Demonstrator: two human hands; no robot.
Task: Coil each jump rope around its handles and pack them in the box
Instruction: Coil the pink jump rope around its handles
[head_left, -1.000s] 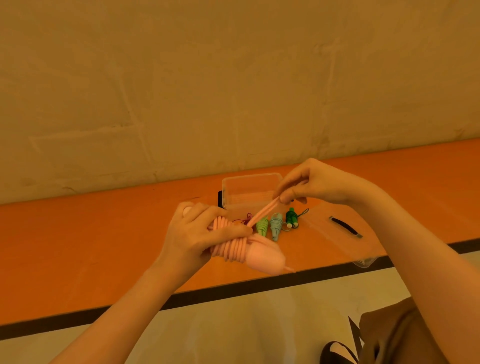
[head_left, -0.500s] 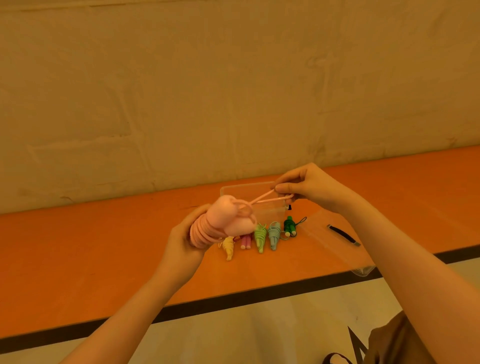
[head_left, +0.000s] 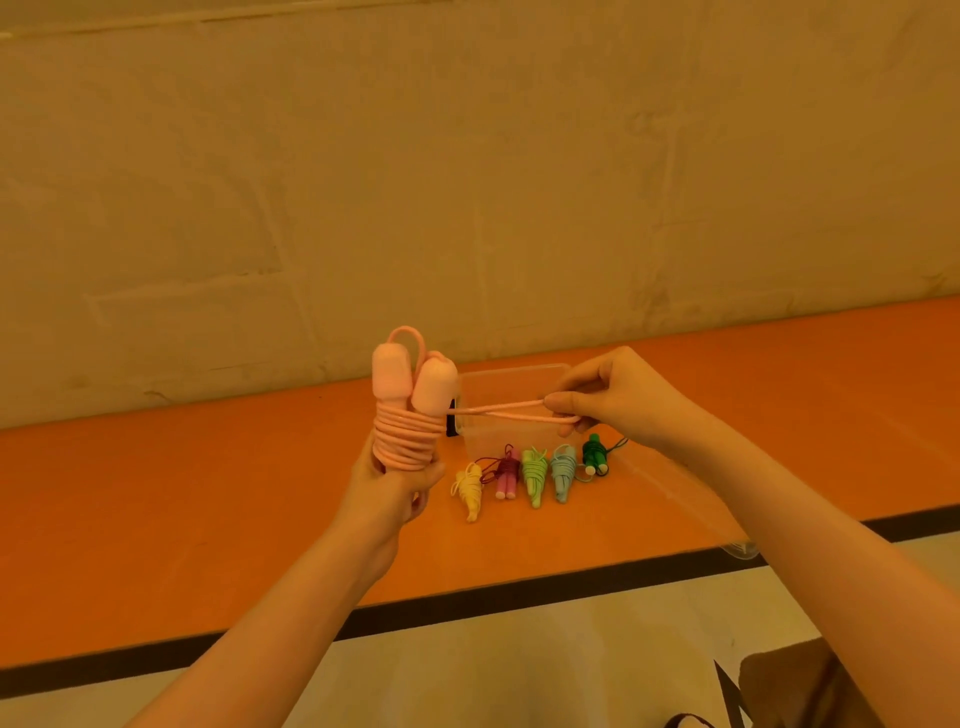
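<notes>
My left hand (head_left: 397, 486) grips the lower end of a pink jump rope (head_left: 410, 410), its two handles upright side by side with rope coiled round them. My right hand (head_left: 610, 400) pinches the rope's free loop, which stretches taut from the coil to the right. Behind the loop stands the clear plastic box (head_left: 511, 371), open on the orange surface. In front of the box lie several small coiled ropes in a row: yellow (head_left: 469, 488), pink with dark red cord (head_left: 506, 475), light green (head_left: 534, 473), light blue (head_left: 563, 470), dark green (head_left: 593, 454).
The clear lid (head_left: 675, 488) lies to the right of the box, partly hidden by my right forearm. The orange surface (head_left: 182, 499) ends in a black strip at its near edge, with pale floor below. A plain wall rises behind.
My left hand has turned the pink bundle from lying flat to standing upright and lifted it. My right hand has drawn the free loop out to the right, level and taut.
</notes>
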